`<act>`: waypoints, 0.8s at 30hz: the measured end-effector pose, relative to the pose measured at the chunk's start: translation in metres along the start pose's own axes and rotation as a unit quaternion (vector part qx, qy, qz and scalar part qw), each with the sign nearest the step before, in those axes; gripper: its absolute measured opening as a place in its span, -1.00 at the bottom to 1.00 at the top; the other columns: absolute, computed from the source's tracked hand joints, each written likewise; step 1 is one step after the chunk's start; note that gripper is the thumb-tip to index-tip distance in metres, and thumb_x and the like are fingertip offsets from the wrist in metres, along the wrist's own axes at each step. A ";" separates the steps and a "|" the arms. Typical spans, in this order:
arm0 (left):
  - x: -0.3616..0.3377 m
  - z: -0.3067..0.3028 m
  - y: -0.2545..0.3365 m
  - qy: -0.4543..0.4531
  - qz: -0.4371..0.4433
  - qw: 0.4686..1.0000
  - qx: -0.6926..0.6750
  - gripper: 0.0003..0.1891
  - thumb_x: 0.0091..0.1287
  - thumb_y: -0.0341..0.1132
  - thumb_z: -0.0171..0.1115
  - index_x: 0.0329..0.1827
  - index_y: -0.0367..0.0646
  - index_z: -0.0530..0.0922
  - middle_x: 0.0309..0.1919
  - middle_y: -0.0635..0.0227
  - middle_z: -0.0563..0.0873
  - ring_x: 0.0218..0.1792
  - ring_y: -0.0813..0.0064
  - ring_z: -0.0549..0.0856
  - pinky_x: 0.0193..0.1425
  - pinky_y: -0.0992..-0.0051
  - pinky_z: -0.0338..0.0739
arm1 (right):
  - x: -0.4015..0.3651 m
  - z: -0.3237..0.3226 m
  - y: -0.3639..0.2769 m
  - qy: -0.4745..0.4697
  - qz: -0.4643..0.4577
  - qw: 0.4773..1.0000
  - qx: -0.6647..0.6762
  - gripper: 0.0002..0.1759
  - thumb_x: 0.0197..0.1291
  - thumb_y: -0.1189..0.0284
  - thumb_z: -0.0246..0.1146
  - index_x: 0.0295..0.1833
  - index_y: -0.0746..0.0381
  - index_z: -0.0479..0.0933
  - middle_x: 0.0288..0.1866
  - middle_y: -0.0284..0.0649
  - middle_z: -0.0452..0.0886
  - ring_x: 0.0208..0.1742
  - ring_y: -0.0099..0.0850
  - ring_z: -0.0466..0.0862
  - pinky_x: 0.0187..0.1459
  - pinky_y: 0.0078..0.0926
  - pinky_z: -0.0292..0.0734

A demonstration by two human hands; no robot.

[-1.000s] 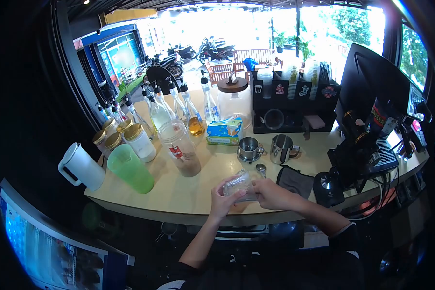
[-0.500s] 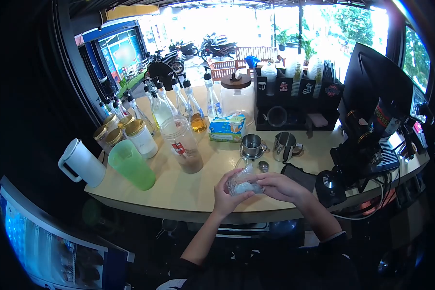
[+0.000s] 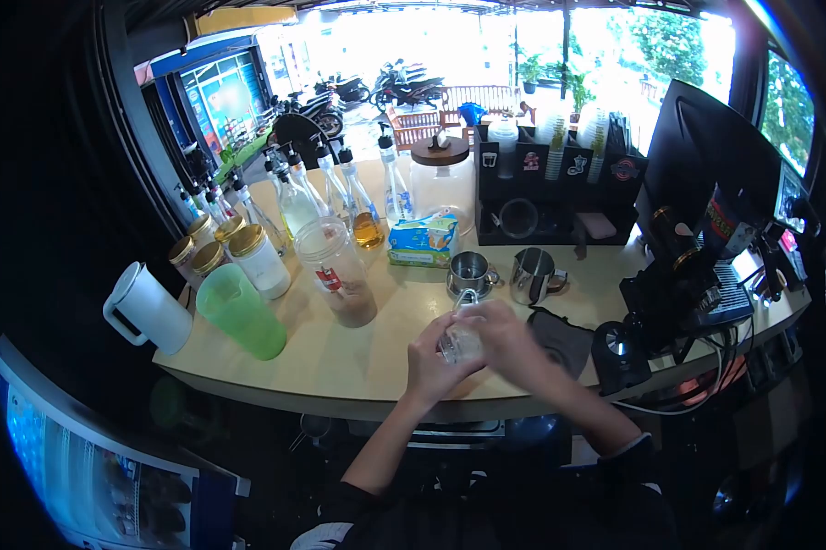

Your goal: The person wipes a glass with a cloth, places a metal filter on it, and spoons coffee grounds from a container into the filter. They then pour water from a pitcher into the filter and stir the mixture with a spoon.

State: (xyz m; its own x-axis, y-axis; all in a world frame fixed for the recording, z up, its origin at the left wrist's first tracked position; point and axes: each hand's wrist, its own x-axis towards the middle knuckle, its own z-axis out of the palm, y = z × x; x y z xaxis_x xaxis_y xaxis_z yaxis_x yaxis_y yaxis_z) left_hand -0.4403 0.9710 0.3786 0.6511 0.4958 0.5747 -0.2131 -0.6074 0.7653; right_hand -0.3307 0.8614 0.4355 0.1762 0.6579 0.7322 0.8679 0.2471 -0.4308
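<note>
Just over the front of the counter, my left hand (image 3: pixel 434 365) is wrapped round a small clear glass (image 3: pixel 461 345) with something pale showing through its side. My right hand (image 3: pixel 506 337) comes over the top of the glass, its fingers curled and partly smeared by motion; whatever they grip there is hidden. Right behind my hands stand a steel cup (image 3: pixel 469 272) and a steel milk jug (image 3: pixel 532 275). A dark cloth (image 3: pixel 561 346) lies to the right of my right hand.
Along the left of the counter (image 3: pixel 376 374) stand a white jug (image 3: pixel 152 312), a green pitcher (image 3: pixel 239 312), gold-lidded jars (image 3: pixel 259 261) and a clear container of brown powder (image 3: pixel 344 284). A tissue pack (image 3: pixel 422 241) and pump bottles (image 3: pixel 365 206) are behind. A coffee machine (image 3: pixel 697 266) stands right.
My right hand has moved left and up over the glass, its fingers now curled instead of stretched along it. The glass is more upright, and the view has shifted slightly.
</note>
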 end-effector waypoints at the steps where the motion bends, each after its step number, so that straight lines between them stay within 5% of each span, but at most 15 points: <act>1: 0.000 0.003 0.000 0.023 -0.008 1.000 -0.003 -0.31 -0.09 -0.41 0.60 0.17 -0.31 0.48 -0.06 0.18 0.67 -0.09 0.46 0.70 0.00 0.47 0.62 | -0.007 0.010 0.000 -0.021 -0.093 0.988 -0.117 -0.64 -0.05 0.70 0.21 -0.04 0.41 0.58 -0.05 -0.08 0.57 0.00 -0.19 0.59 0.03 -0.34 0.51; 10: -0.009 0.001 -0.014 0.074 -0.181 0.944 -0.264 -0.46 0.16 -0.38 0.45 0.17 -0.25 0.41 -0.04 0.25 0.62 -0.11 0.51 0.68 -0.11 0.46 0.68 | -0.017 0.002 0.011 0.040 -0.129 0.990 -0.045 -0.57 -0.17 0.74 0.19 -0.05 0.37 0.58 -0.06 -0.10 0.57 -0.02 -0.15 0.59 -0.01 -0.28 0.53; 12: -0.010 0.006 -0.002 0.076 -0.281 0.834 -0.469 -0.56 0.36 -0.15 0.25 0.21 -0.11 0.38 0.00 0.28 0.59 -0.05 0.52 0.66 -0.08 0.42 0.69 | -0.014 0.011 0.006 0.058 -0.142 0.986 -0.069 -0.55 -0.16 0.67 0.23 -0.02 0.38 0.58 -0.01 -0.09 0.56 0.01 -0.16 0.59 -0.03 -0.29 0.53; 13: -0.011 0.008 -0.004 0.077 -0.282 0.834 -0.468 -0.56 0.36 -0.15 0.25 0.21 -0.11 0.38 0.00 0.28 0.59 -0.05 0.52 0.66 -0.08 0.42 0.69 | -0.014 0.013 0.005 0.059 -0.141 0.986 -0.068 -0.55 -0.16 0.67 0.23 -0.02 0.38 0.58 -0.01 -0.09 0.56 0.01 -0.16 0.59 -0.03 -0.29 0.53; 15: -0.009 0.013 -0.008 0.050 -0.339 0.776 -0.529 -0.43 0.46 0.17 -0.11 0.28 -0.10 0.36 0.12 0.30 0.56 0.11 0.41 0.60 0.03 0.46 0.64 | -0.010 0.010 0.008 0.050 -0.199 0.971 -0.121 -0.56 -0.16 0.57 0.27 -0.03 0.40 0.58 0.01 -0.09 0.55 0.04 -0.19 0.58 -0.06 -0.30 0.52; 20: -0.008 0.010 -0.006 0.042 -0.349 0.703 -0.618 -0.41 0.46 0.20 -0.17 0.29 -0.09 0.35 0.10 0.25 0.58 0.05 0.36 0.63 0.08 0.39 0.63 | -0.022 0.021 0.017 0.048 -0.298 0.945 -0.129 -0.62 -0.16 0.56 0.30 -0.13 0.49 0.57 -0.12 -0.12 0.62 -0.09 -0.20 0.65 -0.14 -0.32 0.55; 21: -0.008 0.007 -0.013 0.019 -0.341 0.667 -0.662 -0.42 0.46 0.19 -0.16 0.29 -0.08 0.35 0.09 0.23 0.58 0.03 0.33 0.65 0.07 0.38 0.63 | -0.028 0.023 0.015 0.048 -0.298 0.945 -0.127 -0.62 -0.16 0.56 0.30 -0.13 0.49 0.57 -0.12 -0.12 0.62 -0.09 -0.20 0.65 -0.14 -0.32 0.55; 24: -0.001 0.006 -0.012 0.069 -0.332 0.676 -0.654 -0.45 0.48 0.15 -0.18 0.26 -0.09 0.37 0.06 0.21 0.59 -0.01 0.28 0.67 0.02 0.40 0.66 | -0.035 0.019 0.018 0.039 -0.240 0.969 -0.053 -0.68 -0.08 0.67 0.29 -0.11 0.43 0.59 -0.09 -0.09 0.63 -0.11 -0.21 0.65 -0.13 -0.36 0.58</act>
State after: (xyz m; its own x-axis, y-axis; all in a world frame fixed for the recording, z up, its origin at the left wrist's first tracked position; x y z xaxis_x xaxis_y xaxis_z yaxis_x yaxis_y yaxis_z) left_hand -0.4341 0.9745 0.3677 0.8651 0.4969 -0.0683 -0.4275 0.8018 0.4175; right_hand -0.3303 0.8565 0.3918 -0.2287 0.4288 0.8740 0.9006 0.4341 0.0226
